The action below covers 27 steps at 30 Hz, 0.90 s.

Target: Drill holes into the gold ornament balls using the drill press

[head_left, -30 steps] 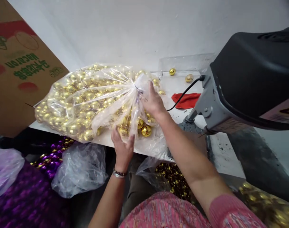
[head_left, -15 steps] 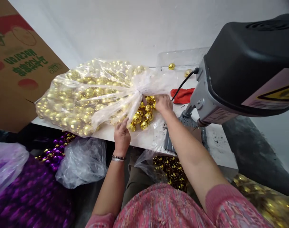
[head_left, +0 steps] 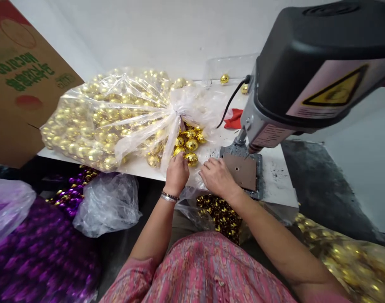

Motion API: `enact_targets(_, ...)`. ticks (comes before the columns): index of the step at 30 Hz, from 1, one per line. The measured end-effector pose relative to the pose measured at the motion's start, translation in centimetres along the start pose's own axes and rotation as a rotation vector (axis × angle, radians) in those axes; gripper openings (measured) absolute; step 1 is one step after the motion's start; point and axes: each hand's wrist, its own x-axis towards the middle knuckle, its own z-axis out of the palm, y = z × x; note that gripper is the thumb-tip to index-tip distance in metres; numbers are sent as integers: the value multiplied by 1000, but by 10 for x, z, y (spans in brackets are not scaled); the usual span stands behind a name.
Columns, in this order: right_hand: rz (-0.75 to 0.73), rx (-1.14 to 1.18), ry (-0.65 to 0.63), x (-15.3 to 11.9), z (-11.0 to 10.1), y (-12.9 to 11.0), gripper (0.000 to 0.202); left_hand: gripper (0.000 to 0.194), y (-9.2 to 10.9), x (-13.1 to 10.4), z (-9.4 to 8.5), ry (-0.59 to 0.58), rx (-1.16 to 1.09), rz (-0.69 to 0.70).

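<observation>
A large clear plastic bag (head_left: pixel 116 113) full of shiny gold balls lies on the white table, gathered at its right end. Loose gold balls (head_left: pixel 191 144) sit beside the gathered part. My left hand (head_left: pixel 177 170) is at the near edge of these balls, its fingers closed; what they hold, if anything, is hidden. To its right, my right hand (head_left: pixel 216 174) is low over the clear plastic at the table's front edge, fingers curled together, their grip hard to make out. Just right of that hand is the brown plate (head_left: pixel 241 171) on the drill press base.
The black drill press head (head_left: pixel 306 63) overhangs the right side, its cable (head_left: pixel 229 102) curving left. A red cloth (head_left: pixel 233 119) lies behind. At left stand a cardboard box (head_left: pixel 28 92) and a purple bag (head_left: pixel 44 252). Another gold bag (head_left: pixel 356 261) is low right.
My right hand has come from behind the loose balls toward the table's front edge. My left hand has moved right and slightly forward to the balls. The camera view has shifted.
</observation>
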Motion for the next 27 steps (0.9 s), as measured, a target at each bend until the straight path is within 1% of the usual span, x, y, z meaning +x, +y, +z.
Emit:
enact_targets(2, -44, 0, 23, -18, 6, 1, 43, 35, 4, 5, 9, -109, 49, -55)
enact_targets(4, -89, 13, 62, -33, 10, 2, 32, 43, 8, 7, 16, -161, 60, -87)
enact_targets(6, -137, 33, 108, -47, 11, 3, 24, 49, 12, 5, 21, -175, 35, -100)
enact_targets(9, -186, 65, 178, -68, 11, 6, 23, 54, 19, 0, 30, -234, -43, -52)
enact_targets(11, -204, 86, 222, -81, 10, 8, 23, 52, 23, -3, 37, -268, -94, -16)
enact_targets(13, -213, 107, 263, -93, 10, 11, 22, 50, 27, -3, 43, -274, -157, -8)
enact_targets(15, -223, 127, 299, -104, 9, 13, 21, 50, 31, -2, 47, -250, -264, -38)
enact_targets(17, -236, 146, 329, -114, 7, 17, 21, 56, 33, -1, 45, -193, -416, -121)
enact_targets(19, -250, 167, 354, -125, 5, 20, 21, 63, 35, -2, 38, -127, -607, -234)
enact_targets(20, -255, 178, 365, -130, 4, 22, 21, 63, 36, -3, 33, -114, -720, -284)
enact_targets(22, -262, 204, 381, -141, 3, 25, 21, 58, 40, -6, 24, -147, -952, -359)
enact_targets(24, -266, 230, 385, -154, 4, 26, 22, 54, 47, -8, 19, -213, -1119, -405)
enact_targets(26, -262, 257, 380, -168, 8, 26, 21, 57, 56, -8, 19, -273, -1159, -405)
enact_targets(27, -254, 268, 375, -176, 11, 25, 21, 60, 62, -7, 21, -304, -1144, -379)
